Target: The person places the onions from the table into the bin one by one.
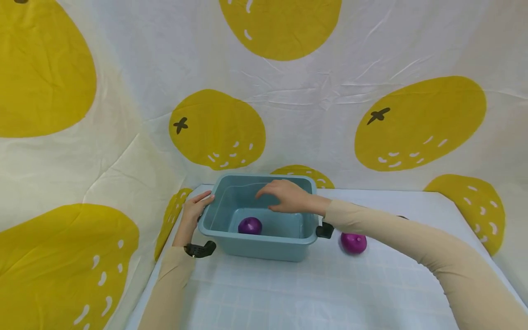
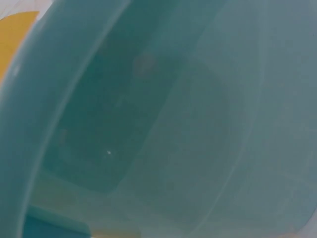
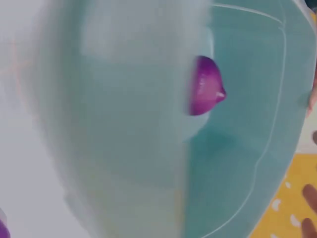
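Observation:
A blue-green plastic basin (image 1: 264, 250) stands on the white tabletop. Inside it, toward the front left, lies a purple onion (image 1: 250, 226), whose pointed tip shows in the right wrist view. My left hand (image 1: 195, 211) touches the outside of the basin's left end, with the thumb and forefinger tips at the rim; its other fingers are mostly hidden. Over the basin's right half hovers my right hand (image 1: 284, 196), fingers loosely bent and holding nothing. A second purple onion (image 1: 353, 243) sits on the table to the right of the basin, close below my right forearm.
White cloth with large yellow fruit prints (image 1: 217, 129) hangs behind and to the left of the table (image 1: 330, 293). Part of a dark object (image 1: 402, 217) shows behind my right forearm. The basin's near wall (image 3: 124, 124) covers much of the right wrist view.

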Demonstrator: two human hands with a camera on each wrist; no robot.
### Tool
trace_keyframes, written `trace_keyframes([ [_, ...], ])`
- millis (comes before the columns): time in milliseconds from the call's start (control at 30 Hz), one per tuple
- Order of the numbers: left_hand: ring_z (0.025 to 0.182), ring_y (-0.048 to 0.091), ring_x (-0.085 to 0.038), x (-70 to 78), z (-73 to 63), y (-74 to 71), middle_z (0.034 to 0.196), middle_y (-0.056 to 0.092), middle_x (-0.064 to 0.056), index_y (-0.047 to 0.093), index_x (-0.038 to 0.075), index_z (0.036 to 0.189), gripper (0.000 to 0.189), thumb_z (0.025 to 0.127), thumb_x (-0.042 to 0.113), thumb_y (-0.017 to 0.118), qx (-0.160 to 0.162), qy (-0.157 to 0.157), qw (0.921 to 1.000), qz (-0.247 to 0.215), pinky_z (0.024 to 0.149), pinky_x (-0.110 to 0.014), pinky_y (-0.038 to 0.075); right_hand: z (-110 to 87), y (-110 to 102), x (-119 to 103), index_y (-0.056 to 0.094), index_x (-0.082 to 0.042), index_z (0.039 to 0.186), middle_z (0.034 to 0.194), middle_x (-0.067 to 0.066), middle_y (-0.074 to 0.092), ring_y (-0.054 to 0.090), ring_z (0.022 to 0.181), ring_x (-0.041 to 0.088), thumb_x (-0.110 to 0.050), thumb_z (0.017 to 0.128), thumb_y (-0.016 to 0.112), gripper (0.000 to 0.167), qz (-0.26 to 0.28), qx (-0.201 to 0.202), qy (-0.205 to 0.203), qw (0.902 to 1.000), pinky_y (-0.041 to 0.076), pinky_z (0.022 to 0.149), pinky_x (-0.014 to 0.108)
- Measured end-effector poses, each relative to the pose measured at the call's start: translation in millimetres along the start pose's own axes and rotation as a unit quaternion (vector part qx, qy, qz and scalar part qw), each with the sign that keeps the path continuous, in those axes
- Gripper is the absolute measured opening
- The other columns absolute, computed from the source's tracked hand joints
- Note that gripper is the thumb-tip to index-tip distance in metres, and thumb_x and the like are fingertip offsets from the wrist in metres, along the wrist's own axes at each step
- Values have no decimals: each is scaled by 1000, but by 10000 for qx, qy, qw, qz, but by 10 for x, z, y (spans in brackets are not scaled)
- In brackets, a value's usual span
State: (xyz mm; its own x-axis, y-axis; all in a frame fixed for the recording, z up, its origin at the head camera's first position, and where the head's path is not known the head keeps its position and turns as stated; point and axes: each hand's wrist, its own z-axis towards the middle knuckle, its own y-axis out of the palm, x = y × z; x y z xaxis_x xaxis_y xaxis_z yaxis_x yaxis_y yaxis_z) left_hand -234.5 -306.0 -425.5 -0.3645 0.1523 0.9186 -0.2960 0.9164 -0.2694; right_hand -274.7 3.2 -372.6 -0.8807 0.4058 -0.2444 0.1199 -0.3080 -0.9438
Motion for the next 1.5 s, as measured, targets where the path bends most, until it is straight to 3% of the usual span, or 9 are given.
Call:
trace_keyframes([
  [167, 135, 41, -39, 1, -16, -4, 151, 39, -18, 48, 10, 142, 55, 93, 30, 63, -44, 56, 10000, 50, 110, -55, 35, -127, -42, 58, 63, -17, 123, 124, -2, 66, 58, 117, 18, -19, 85, 71, 39, 166, 570, -18, 9982, 47, 101, 39],
  [733, 134, 43, -37, 12, -6, 39, 148, 44, -18, 50, 9, 140, 52, 93, 28, 63, 97, 75, 9997, 201, 110, -53, 36, -738, -141, 389, 61, -7, 125, 122, 6, 66, 60, 114, 23, -10, 79, 75, 48, 358, 1775, -193, 9833, 48, 97, 45],
  [1300, 133, 44, -37, -32, -27, -4, 149, 41, -18, 50, 10, 140, 55, 92, 32, 65, 64, 159, 9995, 264, 109, -51, 38, -1624, -126, 554, 61, -7, 122, 118, 5, 65, 58, 110, 23, -9, 74, 80, 52, 113, 2319, 762, 9697, 51, 91, 47],
  [1500, 132, 45, -39, -15, -23, 1, 149, 41, -19, 50, 10, 141, 56, 92, 33, 64, 60, 194, 9993, 305, 108, -51, 39, -1921, -96, 655, 62, -5, 120, 119, 7, 65, 57, 110, 23, -6, 71, 81, 53, -111, 2503, 1055, 9623, 47, 94, 30],
])
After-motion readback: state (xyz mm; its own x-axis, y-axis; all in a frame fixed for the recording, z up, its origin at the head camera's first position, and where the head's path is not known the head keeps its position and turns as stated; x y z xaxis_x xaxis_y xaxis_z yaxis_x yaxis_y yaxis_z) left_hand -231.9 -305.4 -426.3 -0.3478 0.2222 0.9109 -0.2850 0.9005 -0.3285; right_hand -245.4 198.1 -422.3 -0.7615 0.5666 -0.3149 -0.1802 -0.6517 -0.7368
